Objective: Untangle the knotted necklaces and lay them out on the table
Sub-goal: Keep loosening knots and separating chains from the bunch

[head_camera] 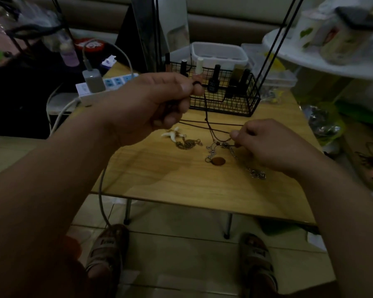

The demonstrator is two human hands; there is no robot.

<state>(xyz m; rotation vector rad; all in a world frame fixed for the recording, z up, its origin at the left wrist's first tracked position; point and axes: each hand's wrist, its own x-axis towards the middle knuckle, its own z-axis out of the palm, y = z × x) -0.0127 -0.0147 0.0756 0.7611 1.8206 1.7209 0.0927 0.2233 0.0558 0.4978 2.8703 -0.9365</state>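
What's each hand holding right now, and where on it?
Both hold the dark cord necklace: left hand pinches a raised loop, right hand pinches it low, beside the silver chain.

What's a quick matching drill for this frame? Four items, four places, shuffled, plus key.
1 white star pendant
2 brown oval pendant
3 wire basket
4 dark cord

A pinched by left hand and right hand
B on the table, by the silver chain
C table's far side, holding bottles
D on the table, beside the dull gold chain

Pairs: 1-D, 2-B, 3-C, 4-A
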